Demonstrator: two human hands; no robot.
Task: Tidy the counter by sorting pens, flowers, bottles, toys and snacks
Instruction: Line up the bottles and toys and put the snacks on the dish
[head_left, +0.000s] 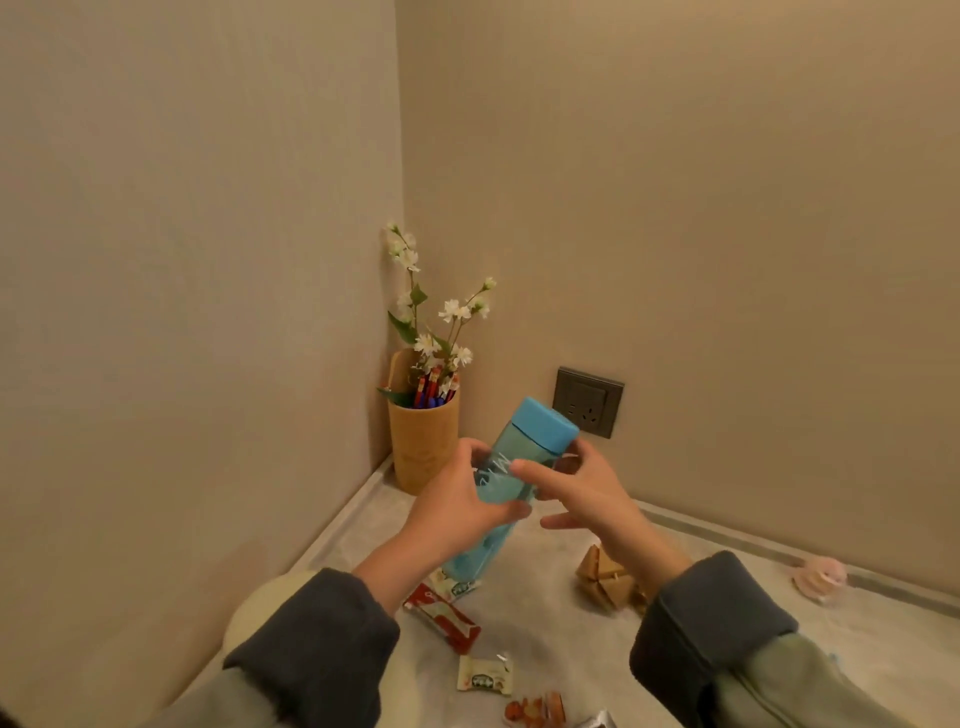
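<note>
Blue bottle (522, 441): translucent rigid plastic with an opaque cap, probably light, and its smooth walls may slip. Held tilted above the counter (545, 603), left hand (467, 501) wrapped round mid-body, right hand (589, 493) clasping just under the cap. Best hold: full wrap at mid-body.

Two arms show, and both are dressed the same. Each wears a soft, puffy sleeve in a pale grey-green: the left sleeve (236, 702) and the right sleeve (821, 686). Each sleeve ends in a wide, dark grey cuff, the left cuff (317, 639) and the right cuff (711, 618). The cuffs look thick and a bit fuzzy, maybe knitted, but the picture is too soft to be sure. They bunch up in folds and stop short of the wrists. The left hand (462, 499) and the right hand (587, 493) are bare.
</note>
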